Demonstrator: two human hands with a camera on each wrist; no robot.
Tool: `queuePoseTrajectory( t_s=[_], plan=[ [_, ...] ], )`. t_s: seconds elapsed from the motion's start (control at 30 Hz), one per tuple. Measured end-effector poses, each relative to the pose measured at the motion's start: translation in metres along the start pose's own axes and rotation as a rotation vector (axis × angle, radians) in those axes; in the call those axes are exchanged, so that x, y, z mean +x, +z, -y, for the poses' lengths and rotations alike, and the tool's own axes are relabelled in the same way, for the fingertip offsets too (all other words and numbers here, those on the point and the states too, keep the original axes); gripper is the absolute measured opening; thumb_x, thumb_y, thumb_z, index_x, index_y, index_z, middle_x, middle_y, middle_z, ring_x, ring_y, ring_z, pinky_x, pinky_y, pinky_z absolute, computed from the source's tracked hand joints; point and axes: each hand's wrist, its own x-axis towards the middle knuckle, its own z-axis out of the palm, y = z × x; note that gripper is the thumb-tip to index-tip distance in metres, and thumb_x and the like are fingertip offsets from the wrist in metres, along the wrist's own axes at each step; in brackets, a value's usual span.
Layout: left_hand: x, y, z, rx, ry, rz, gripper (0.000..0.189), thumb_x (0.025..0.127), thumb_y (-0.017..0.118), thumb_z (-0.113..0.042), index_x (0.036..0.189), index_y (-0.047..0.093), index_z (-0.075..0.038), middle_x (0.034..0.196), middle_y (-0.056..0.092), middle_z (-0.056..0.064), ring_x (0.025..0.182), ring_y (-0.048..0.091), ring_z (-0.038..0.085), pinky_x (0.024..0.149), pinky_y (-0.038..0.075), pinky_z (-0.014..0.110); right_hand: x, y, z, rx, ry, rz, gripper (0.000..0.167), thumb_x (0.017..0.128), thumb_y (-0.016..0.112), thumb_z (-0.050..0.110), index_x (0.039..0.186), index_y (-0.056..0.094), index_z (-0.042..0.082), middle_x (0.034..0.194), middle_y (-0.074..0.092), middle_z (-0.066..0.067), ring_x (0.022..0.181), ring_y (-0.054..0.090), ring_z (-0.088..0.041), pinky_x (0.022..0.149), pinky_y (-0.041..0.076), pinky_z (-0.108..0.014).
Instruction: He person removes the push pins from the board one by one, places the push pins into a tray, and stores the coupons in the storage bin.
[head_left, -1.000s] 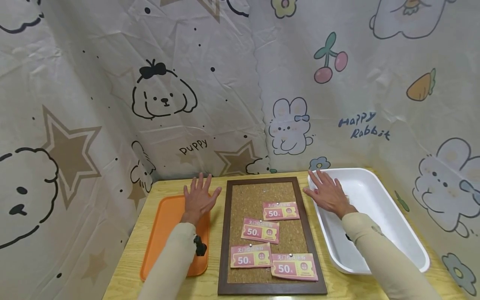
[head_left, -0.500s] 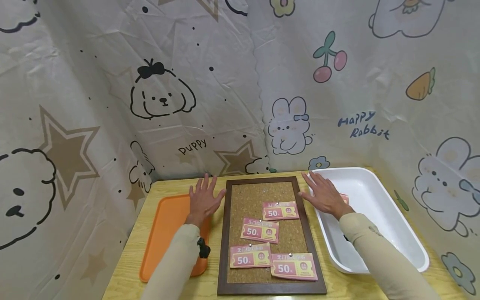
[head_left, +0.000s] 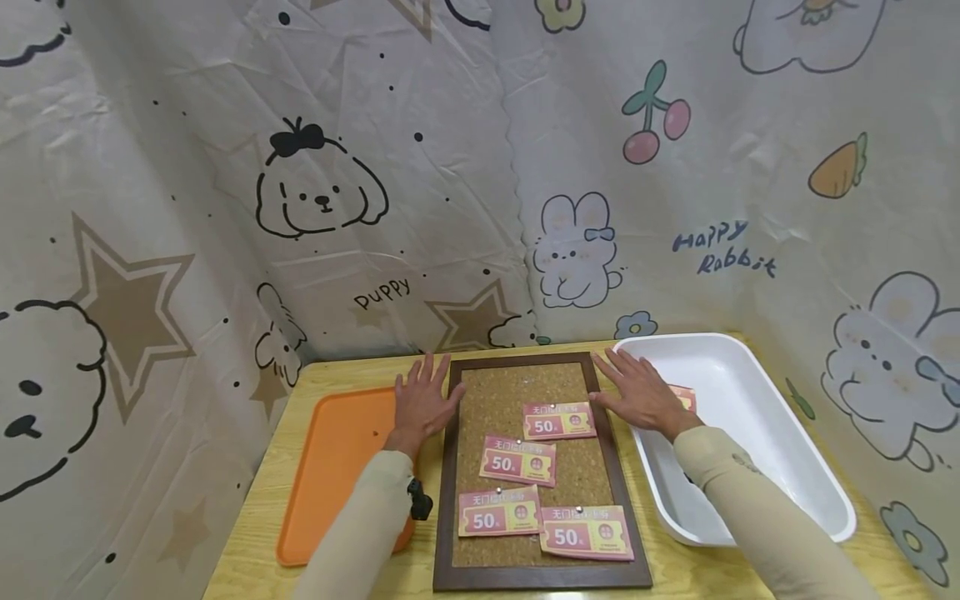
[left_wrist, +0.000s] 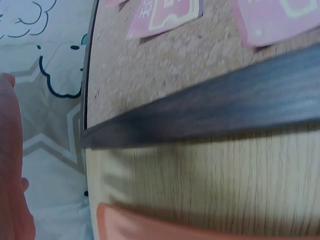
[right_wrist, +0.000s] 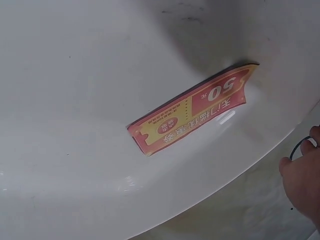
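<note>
My left hand, fingers spread and nothing held, hovers by the upper left edge of a brown-framed cork board. Its thumb overlaps the frame; whether it touches I cannot tell. Across the board, my right hand spreads its fingers over the upper right edge of the frame and the near rim of a white tray. Several pink and yellow coupons, among them an upper coupon and a middle coupon, are pinned on the cork. One more coupon lies inside the tray, partly hidden by my right hand in the head view.
An orange tray lies left of the board, and the deep white tray stands at the right. All rest on a wooden table. A patterned curtain hangs behind and along both sides.
My left hand has shifted right, from above the orange tray to the board's edge. The right hand has moved slightly left, and more of the coupon in the white tray shows.
</note>
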Motion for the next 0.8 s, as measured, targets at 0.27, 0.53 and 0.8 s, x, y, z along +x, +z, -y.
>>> queuePoseTrajectory(
  t_s=[0.27,0.53,0.8],
  plan=[
    [0.0,0.016,-0.018,-0.019,0.039,0.019,0.069,0.096,0.038,-0.061,0.154,0.024,-0.029,0.163,0.018,0.006,0.148,0.023,0.032,0.115,0.015,0.061,0.0,0.003,0.003,-0.048,-0.052,0.011,0.079,0.091,0.047,0.064,0.154,0.025,0.022,0.158,0.029,-0.016,0.147,0.022,-0.04,0.116,0.016,-0.061],
    [-0.002,0.026,-0.037,-0.026,0.076,0.046,0.069,0.096,0.04,-0.06,0.155,0.023,-0.029,0.163,0.018,0.005,0.147,0.024,0.031,0.116,0.014,0.06,0.0,0.003,0.007,-0.047,-0.079,0.037,0.08,0.089,0.053,0.062,0.154,0.027,0.022,0.156,0.034,-0.015,0.146,0.026,-0.039,0.118,0.014,-0.057],
    [-0.002,0.034,-0.052,-0.031,0.124,0.04,0.064,0.096,0.041,-0.055,0.152,0.032,-0.025,0.161,0.024,0.006,0.145,0.029,0.031,0.115,0.018,0.059,0.001,0.007,0.01,-0.041,-0.114,0.059,0.078,0.089,0.053,0.063,0.153,0.03,0.023,0.154,0.038,-0.013,0.144,0.03,-0.037,0.118,0.016,-0.055]
  ],
)
